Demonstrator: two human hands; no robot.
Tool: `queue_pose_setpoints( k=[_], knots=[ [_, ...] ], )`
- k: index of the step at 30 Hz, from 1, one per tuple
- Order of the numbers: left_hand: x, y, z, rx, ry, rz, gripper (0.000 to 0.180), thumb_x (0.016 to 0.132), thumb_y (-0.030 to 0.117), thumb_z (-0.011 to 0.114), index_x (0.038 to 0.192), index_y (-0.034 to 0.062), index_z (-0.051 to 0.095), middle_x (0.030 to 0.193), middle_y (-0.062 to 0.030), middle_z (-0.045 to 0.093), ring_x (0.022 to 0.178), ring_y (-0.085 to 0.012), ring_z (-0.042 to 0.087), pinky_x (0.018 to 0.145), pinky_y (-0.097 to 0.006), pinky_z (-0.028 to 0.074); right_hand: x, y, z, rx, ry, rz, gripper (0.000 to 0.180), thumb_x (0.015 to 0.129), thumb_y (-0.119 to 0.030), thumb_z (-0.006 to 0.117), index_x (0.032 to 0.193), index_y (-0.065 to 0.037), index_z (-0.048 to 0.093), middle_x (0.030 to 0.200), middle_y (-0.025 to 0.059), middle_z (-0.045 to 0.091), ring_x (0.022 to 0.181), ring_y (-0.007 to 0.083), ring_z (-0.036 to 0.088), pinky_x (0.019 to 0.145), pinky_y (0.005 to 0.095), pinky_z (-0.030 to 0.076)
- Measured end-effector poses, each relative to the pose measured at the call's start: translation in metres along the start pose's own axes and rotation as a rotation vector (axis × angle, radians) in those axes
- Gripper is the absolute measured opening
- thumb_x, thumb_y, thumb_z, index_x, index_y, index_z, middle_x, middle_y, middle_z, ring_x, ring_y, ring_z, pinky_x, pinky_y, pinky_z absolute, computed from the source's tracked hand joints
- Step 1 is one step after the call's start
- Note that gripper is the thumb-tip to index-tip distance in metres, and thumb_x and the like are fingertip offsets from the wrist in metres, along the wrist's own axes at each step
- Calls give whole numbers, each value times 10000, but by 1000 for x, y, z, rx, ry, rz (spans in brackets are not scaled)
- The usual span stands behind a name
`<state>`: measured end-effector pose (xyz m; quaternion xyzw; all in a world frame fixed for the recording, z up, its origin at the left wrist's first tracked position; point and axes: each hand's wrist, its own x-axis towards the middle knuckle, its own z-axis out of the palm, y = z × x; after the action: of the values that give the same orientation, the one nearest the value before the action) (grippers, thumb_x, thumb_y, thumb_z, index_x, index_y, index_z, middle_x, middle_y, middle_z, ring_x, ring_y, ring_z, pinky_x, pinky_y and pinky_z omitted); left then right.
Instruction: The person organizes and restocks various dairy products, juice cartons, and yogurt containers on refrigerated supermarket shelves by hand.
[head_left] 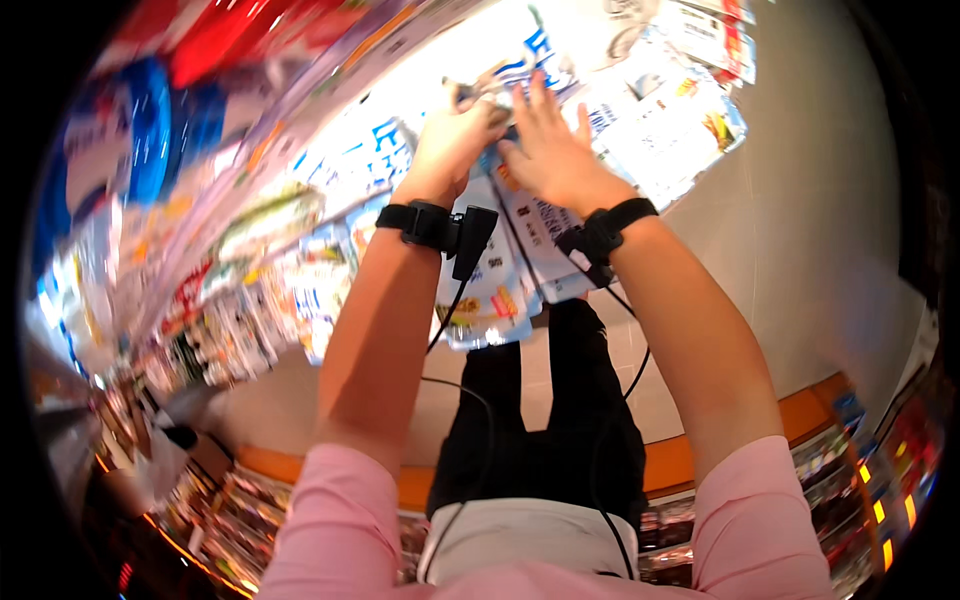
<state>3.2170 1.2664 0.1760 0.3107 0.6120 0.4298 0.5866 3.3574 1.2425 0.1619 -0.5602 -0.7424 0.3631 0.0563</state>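
Left hand (455, 135) and right hand (550, 150) grip packets (520, 215) on shelf (300, 190).

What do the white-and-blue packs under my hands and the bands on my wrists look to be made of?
The white-and-blue packs look like glossy plastic film: bright glare, crinkled edges, though motion blur leaves that open. The wrist bands look like matte black fabric or rubber straps, each carrying a hard black plastic-looking module with a cable. The left hand grips a pack; the right hand lies flat, fingers spread.

Red and blue packages (150, 90), blurred, at ten o'clock. Rows of small packets (250, 330) on shelf at nine o'clock. Pale floor (820, 250) at three o'clock. Orange-edged shelf (810, 410) with goods at five o'clock.
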Motion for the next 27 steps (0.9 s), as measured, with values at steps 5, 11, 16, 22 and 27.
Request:
queue_pose_setpoints(
  k=[5, 11, 16, 22, 27],
  knots=[
    [-74, 4, -40, 557, -89, 246, 376, 959, 106, 617, 1310, -16, 554, 1219, -135, 667, 1018, -191, 664, 905, -312, 533, -38, -13, 14, -311, 113, -103, 796, 960, -387, 486, 1574, 2, 160, 1649, 245, 53, 1528, 398, 98, 1215, 560, 66],
    [-80, -18, -88, 492, -233, 182, 401, 989, 135, 564, 1342, -49, 522, 1323, -181, 605, 1257, -244, 568, 1066, -354, 437, -21, -36, 58, -179, -102, -108, 802, 1012, -496, 346, 1579, 10, 91, 1653, 239, 4, 1540, 363, -43, 1217, 548, 31],
    [-190, 3, -148, 336, -187, 262, 314, 991, 57, 552, 1293, -26, 574, 1311, -121, 623, 1206, -201, 598, 1027, -339, 465, -55, -31, 45, 362, -206, -116, 685, 1024, -399, 351, 1554, 15, 219, 1635, 263, 101, 1537, 371, 29, 1219, 517, 76],
    [-296, -78, -356, 572, 582, 145, 446, 919, 144, 691, 1309, -25, 555, 1253, -155, 633, 1210, -251, 593, 1013, -378, 472, -135, -176, 73, 540, 98, -293, 360, 916, -137, 601, 1199, 84, 563, 1170, 251, 616, 1056, 352, 618, 940, 386, 486],
    [-290, -96, -434, 481, 548, -173, 715, 885, 317, 747, 1444, -20, 453, 1320, -192, 581, 1232, -268, 551, 1032, -379, 435, -148, -273, 168, 815, -408, 56, 616, 912, -244, 645, 1380, 93, 429, 1250, 254, 571, 1064, 320, 619, 902, 396, 504]
  ],
)
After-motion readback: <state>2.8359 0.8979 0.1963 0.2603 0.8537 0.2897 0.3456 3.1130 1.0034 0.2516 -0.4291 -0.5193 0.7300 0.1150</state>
